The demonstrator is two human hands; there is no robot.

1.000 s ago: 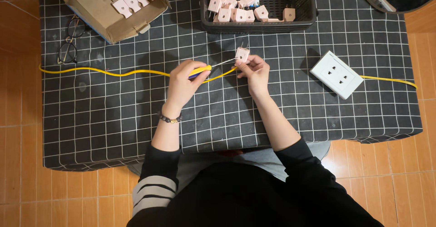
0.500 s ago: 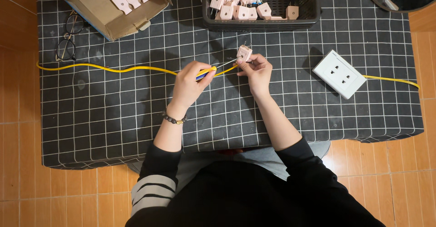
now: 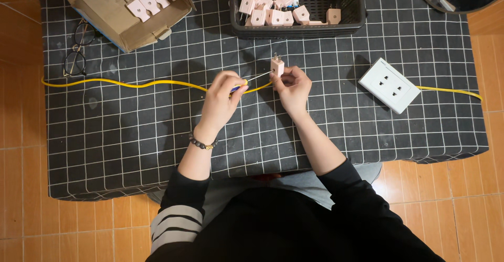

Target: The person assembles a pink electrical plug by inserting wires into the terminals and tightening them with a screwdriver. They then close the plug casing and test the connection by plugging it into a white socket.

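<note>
My right hand (image 3: 293, 87) pinches a small pink plug adapter (image 3: 277, 65) with its metal prongs pointing up, held over the checked tablecloth (image 3: 131, 136). My left hand (image 3: 220, 100) grips a screwdriver (image 3: 247, 82) with a blue and yellow handle; its thin shaft reaches right to the side of the adapter. Both hands hover just above a yellow cable (image 3: 131, 84) that runs across the table.
A black basket (image 3: 299, 30) at the back holds several pink adapters. A cardboard box (image 3: 126, 10) at the back left holds more of them. Eyeglasses (image 3: 77, 49) lie at the left. A white wall socket (image 3: 389, 85) sits to the right, joined to the yellow cable.
Both hands stay together on the adapter and screwdriver with hardly any shift. The head view has moved slightly, so the table appears a little higher.
</note>
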